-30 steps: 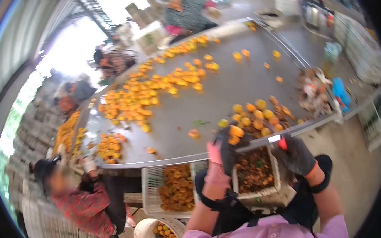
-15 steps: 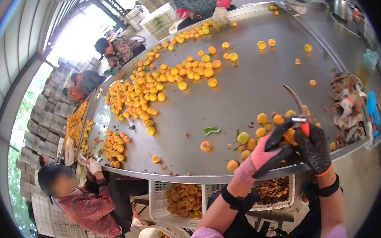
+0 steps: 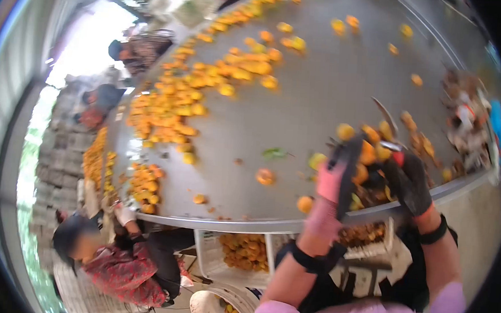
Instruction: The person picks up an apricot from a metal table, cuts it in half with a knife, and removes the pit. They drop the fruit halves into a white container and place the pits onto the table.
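My left hand, in a pink and black glove, reaches over the heap of round orange-yellow fruit at the table's near edge. Its fingers look stretched out, though blurred; I make out nothing held in them. In a dark glove, my right hand is closed around the red handle of a curved knife, blade pointing up and away. Dark scraps lie between my hands under the fruit. One green-yellow fruit and an orange one sit just left of my left hand.
A long fruit pile spreads over the metal table. Crumpled cloths lie at the right. Below the edge stand a white crate of fruit, a crate of scraps and a bucket. A person in red sits at left.
My left hand has moved away from my right hand, to the left and up over the fruit. The knife stays in my right hand. The view has shifted and blurred.
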The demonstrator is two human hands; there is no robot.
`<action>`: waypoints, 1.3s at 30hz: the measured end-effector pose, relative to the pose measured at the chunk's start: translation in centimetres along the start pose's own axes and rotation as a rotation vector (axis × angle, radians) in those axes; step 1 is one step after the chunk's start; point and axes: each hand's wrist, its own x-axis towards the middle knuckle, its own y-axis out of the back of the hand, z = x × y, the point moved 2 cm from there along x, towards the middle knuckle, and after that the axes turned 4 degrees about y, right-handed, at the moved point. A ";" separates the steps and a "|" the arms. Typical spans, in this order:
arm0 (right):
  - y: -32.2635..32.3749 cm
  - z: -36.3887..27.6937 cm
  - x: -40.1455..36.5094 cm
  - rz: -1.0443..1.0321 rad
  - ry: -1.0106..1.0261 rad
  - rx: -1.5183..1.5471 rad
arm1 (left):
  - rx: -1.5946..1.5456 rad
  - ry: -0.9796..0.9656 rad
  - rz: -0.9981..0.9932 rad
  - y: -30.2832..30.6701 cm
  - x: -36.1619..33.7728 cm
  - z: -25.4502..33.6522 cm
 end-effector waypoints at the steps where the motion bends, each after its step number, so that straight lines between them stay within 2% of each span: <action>1: 1.0 -0.2 -0.6 -0.074 -0.076 -0.064 | 0.012 0.164 -0.041 0.7 0.3 0.6; 2: 1.1 0.2 -1.0 -0.057 0.019 0.096 | 0.341 -0.147 -0.059 0.6 -0.2 2.1; 3: 2.4 1.0 -1.9 -0.084 0.152 -0.350 | 0.382 -0.119 -0.042 -1.4 -0.8 5.3; 4: 2.6 -0.3 -1.8 -0.009 0.160 -0.093 | -0.075 0.171 -0.022 -2.7 -1.4 5.9; 5: 2.7 -0.3 -2.3 0.095 0.200 0.039 | -0.275 0.281 -0.013 -3.0 -1.6 6.8; 6: 3.2 -1.1 -2.3 0.117 0.198 -0.010 | -0.268 0.250 0.033 -3.0 -1.5 6.2; 8: 3.6 -3.3 -2.3 0.241 0.149 0.155 | -0.027 0.101 0.016 -4.3 -2.2 7.4; 9: 3.7 -3.8 -2.4 0.246 0.136 0.155 | -0.036 0.087 -0.003 -4.1 -2.6 7.5; 10: 4.1 -4.6 -2.7 0.206 0.066 0.146 | 0.172 0.003 -0.074 -4.1 -2.7 7.5; 11: 4.3 -4.2 -3.0 0.224 0.136 0.100 | 0.380 -0.083 -0.141 -4.5 -2.6 7.4; 12: 4.3 -3.7 -3.3 0.243 0.202 0.054 | 0.375 -0.092 -0.158 -4.9 -2.4 7.4; 13: 4.2 -4.1 -3.5 0.196 0.144 0.231 | 0.541 -0.231 -0.139 -5.3 -2.2 7.4; 14: 4.8 -3.9 -3.4 0.124 0.249 0.031 | 0.709 -0.363 -0.117 -5.6 -2.3 7.4; 17: 4.2 -3.5 -3.5 0.156 0.130 0.143 | 0.676 -0.347 -0.119 -6.4 -2.3 6.9; 18: 4.0 -3.3 -3.3 0.149 0.201 0.115 | 0.710 -0.342 -0.140 -6.8 -2.3 7.1; 19: 4.1 -3.3 -3.2 0.141 0.271 0.086 | 0.940 -0.484 -0.167 -6.6 -2.0 7.0; 20: 4.4 -3.6 -3.2 0.148 0.270 0.085 | 0.939 -0.484 -0.174 -6.7 -1.9 6.8; 22: 5.0 -4.3 -3.2 0.016 0.291 -0.133 | 0.883 -0.367 -0.172 -7.0 -1.8 6.4; 23: 5.3 -4.2 -3.3 0.017 0.300 -0.153 | 0.812 -0.448 -0.180 -7.0 -1.6 5.8; 24: 5.8 -4.6 -3.4 0.020 0.297 -0.152 | 0.813 -0.445 -0.184 -7.3 -1.5 5.7; 26: 6.6 -5.6 -3.5 -0.037 0.128 -0.128 | 0.816 -0.491 -0.265 -7.8 -1.7 5.4; 27: 6.4 -5.2 -3.6 -0.021 0.353 -0.295 | 0.708 -0.360 -0.259 -7.9 -1.6 5.4; 28: 6.3 -4.6 -3.5 -0.017 0.350 -0.294 | 0.709 -0.357 -0.264 -8.2 -1.7 5.4; 30: 6.0 -3.5 -3.3 -0.018 0.298 -0.109 | 0.607 -0.140 -0.164 -8.4 -2.0 5.2; 31: 6.3 -3.0 -2.7 -0.077 0.459 -0.155 | 0.611 -0.132 -0.170 -8.4 -1.8 4.9; 32: 5.9 -2.5 -3.0 0.006 0.238 0.160 | 0.709 -0.314 -0.198 -8.3 -1.5 5.0; 33: 6.2 -2.6 -3.1 -0.006 0.039 0.311 | 0.800 -0.502 -0.225 -8.2 -1.3 5.2; 34: 6.5 -2.8 -3.2 -0.018 -0.154 0.456 | 0.989 -0.611 -0.250 -8.2 -1.2 5.8; 35: 6.2 -2.8 -3.2 0.076 -0.219 0.497 | 1.003 -0.642 -0.233 -8.3 -1.1 5.8; 37: 5.7 -1.2 -3.4 0.103 -0.253 0.528 | 1.017 -0.684 -0.211 -8.5 -1.2 6.0; 39: 5.2 -0.9 -3.4 0.112 -0.320 0.569 | 1.020 -0.645 -0.166 -8.6 -1.3 6.0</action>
